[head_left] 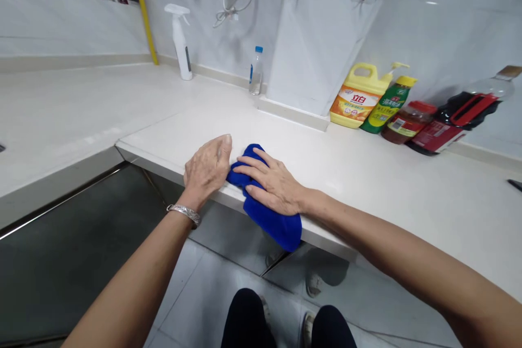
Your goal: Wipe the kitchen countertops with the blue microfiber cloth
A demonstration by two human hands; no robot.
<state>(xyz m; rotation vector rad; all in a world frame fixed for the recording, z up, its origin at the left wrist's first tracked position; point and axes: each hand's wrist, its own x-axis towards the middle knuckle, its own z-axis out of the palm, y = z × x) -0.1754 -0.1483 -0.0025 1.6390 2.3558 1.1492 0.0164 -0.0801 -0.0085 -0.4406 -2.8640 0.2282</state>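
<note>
A blue cloth point(274, 224) lies on the front edge of the white countertop point(367, 174), and part of it hangs over the edge. My right hand point(272, 180) lies flat on top of the cloth with its fingers stretched out and pressing down. My left hand point(207, 167) rests on the counter right beside the cloth's left end, fingers together and curved, touching the cloth. A silver bracelet point(184, 212) sits on my left wrist.
At the back wall stand a white spray bottle point(181, 42) and a small clear water bottle point(255, 70). Further right are a yellow detergent jug point(358, 97), a green bottle point(387, 105), a red-lidded jar point(406, 122) and a dark bottle point(452, 119). Grey floor tiles lie below.
</note>
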